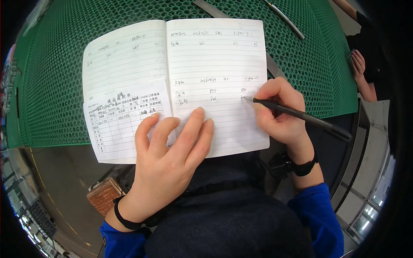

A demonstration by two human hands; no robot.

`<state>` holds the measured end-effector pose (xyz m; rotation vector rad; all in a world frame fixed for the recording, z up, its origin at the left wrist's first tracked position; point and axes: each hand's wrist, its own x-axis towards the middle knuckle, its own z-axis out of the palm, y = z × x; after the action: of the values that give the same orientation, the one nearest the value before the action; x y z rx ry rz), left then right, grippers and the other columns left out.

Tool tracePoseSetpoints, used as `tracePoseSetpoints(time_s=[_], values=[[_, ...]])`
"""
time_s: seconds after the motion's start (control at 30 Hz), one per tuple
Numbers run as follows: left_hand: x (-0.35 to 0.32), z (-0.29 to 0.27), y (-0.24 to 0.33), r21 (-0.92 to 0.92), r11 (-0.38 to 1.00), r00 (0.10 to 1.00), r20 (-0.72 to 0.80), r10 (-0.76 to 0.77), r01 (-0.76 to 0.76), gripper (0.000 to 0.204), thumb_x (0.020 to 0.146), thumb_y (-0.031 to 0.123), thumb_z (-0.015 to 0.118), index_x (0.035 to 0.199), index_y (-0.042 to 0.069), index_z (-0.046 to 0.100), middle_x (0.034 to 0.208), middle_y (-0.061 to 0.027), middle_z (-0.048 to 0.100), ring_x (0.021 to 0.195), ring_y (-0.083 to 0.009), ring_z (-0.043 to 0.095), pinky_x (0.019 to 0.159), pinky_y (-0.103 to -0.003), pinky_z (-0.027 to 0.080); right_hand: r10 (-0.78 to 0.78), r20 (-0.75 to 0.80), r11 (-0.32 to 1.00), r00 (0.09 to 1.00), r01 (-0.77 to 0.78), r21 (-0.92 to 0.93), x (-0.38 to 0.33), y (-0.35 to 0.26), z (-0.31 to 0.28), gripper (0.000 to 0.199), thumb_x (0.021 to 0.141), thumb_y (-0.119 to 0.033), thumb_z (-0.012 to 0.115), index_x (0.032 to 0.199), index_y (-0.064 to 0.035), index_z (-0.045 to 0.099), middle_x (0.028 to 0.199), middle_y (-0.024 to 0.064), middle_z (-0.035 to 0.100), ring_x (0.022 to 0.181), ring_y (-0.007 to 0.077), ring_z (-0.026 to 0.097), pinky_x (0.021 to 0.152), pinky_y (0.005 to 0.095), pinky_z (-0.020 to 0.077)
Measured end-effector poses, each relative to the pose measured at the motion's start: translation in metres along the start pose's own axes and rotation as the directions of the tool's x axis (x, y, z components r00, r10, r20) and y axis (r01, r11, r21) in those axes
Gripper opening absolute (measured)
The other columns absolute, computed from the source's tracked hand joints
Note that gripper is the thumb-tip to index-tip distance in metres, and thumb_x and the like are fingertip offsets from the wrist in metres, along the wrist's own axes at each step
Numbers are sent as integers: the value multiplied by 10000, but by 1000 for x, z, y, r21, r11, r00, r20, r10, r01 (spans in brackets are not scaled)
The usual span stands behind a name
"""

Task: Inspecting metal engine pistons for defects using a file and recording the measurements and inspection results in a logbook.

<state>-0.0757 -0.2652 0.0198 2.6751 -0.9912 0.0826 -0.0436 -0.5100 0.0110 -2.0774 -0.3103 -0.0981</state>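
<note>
A lined notebook (215,60) lies spread on the green mat, with handwriting on both pages. On its lower left page rests a loose printed form (116,137) with a table grid and some handwritten entries. My left hand (167,159) lies flat with fingers spread, its fingertips on the form and the lower part of the right page. In my right hand (282,114) a black pen (307,117) is pinched, its tip touching the right page at a handwritten row. The hand hides the page's right edge there.
The green perforated mat (56,86) covers the table. A metal ruler (211,9) runs partly under the notebook, and a silver rod-like tool (286,19) lies at the far right. Another person's hand (358,64) holds a dark object beyond the table's right side. A brown box-like thing (104,195) sits lower left.
</note>
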Motion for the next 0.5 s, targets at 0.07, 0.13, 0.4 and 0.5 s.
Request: tracePoseSetpoints(time_s=[0.07,0.13,0.4,0.5], values=[[0,1,0,5,1000,1000,-12,0,0,670,536,111,763,1191,94,624,1306,-62,553,1037,-242,489,1000,-474,363,19,-3,1000,1000,-19,-11,0,0,1,129,727,18,646,814,-32,565,659,2,543,549,37,499,478,197,386],[1,1,1,6,1000,1000,-11,-1,1,673,534,113,763,1191,96,624,1305,-61,554,1035,-241,489,999,-474,364,38,-6,999,999,-38,-21,0,-1,-1,131,727,16,646,815,-32,563,659,3,542,551,37,500,480,197,387],[1,1,1,16,1000,1000,-13,-1,1,672,535,115,761,1192,105,623,1301,-56,561,1026,-238,495,996,-473,370,22,-25,1000,999,-22,-11,-2,1,-1,133,716,20,634,795,-33,542,667,10,538,551,55,508,487,209,395],[1,-1,1,14,1000,1000,-8,-5,5,662,536,113,759,1185,107,628,1300,-54,562,1028,-237,496,997,-474,371,25,-32,999,999,-26,-37,0,0,-1,138,709,22,633,792,-36,540,662,14,532,544,58,505,483,210,390]])
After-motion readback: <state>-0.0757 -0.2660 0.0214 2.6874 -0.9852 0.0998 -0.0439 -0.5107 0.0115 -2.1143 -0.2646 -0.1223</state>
